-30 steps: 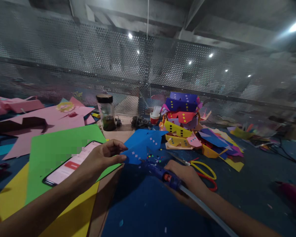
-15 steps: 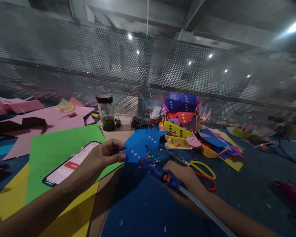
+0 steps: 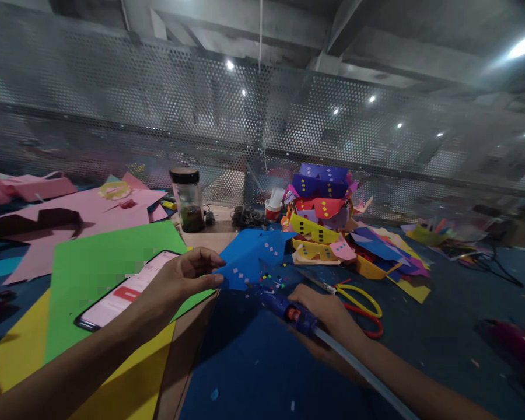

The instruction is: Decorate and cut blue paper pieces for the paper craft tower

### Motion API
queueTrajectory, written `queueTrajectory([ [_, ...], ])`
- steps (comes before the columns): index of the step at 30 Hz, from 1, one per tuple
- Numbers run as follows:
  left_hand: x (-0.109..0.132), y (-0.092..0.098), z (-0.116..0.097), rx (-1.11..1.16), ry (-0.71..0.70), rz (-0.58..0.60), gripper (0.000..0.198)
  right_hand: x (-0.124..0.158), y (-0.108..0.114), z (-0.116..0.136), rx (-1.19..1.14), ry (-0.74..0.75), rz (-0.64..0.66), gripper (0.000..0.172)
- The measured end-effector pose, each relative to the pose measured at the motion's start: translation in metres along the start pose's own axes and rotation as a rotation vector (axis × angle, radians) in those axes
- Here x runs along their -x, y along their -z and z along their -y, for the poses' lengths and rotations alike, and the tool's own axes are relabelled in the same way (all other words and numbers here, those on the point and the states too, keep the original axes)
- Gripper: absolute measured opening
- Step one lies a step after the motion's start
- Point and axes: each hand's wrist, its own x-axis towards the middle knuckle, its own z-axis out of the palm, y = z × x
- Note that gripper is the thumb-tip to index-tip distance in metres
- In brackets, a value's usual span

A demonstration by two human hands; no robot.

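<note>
My left hand (image 3: 196, 273) pinches the left end of a blue paper cutout (image 3: 240, 259) that carries small pale squares. My right hand (image 3: 321, 315) is wrapped round a blue hot glue gun (image 3: 284, 308). A long clear glue stick (image 3: 359, 370) runs out of the gun's back end. The gun's nozzle points at the lower edge of the blue paper; whether they touch I cannot tell. Small coloured paper squares (image 3: 273, 281) lie scattered just beyond the nozzle. Beside my right hand rest scissors (image 3: 363, 300) with yellow and red handles.
Under my left forearm lie a phone (image 3: 126, 291) and a green sheet (image 3: 87, 256). A lidded jar (image 3: 187, 201) and a paper cup (image 3: 273, 209) stand behind. Stacked paper masks (image 3: 319, 204) rise at the back, and a magenta object (image 3: 516, 341) lies at far right.
The glue gun and my right hand have shifted very slightly to the left. My left hand keeps its pinch on the blue paper, almost still.
</note>
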Motion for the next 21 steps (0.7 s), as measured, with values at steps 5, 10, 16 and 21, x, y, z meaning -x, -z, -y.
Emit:
queueTrajectory([
  [5, -0.001, 0.0, 0.001, 0.016, 0.004, 0.002, 0.035, -0.001, 0.011, 0.013, -0.085, -0.02, -0.005, 0.009],
  [10, 0.001, -0.001, -0.002, -0.011, 0.013, 0.004, 0.034, -0.002, 0.018, 0.022, -0.177, -0.042, -0.022, 0.008],
  [16, 0.001, 0.0, -0.001, -0.022, 0.004, 0.022, 0.032, -0.002, 0.015, 0.022, -0.158, -0.083, -0.026, 0.007],
  [21, 0.001, 0.0, -0.001, -0.023, 0.013, 0.017, 0.033, -0.003, 0.019, 0.025, -0.176, -0.079, -0.015, 0.008],
])
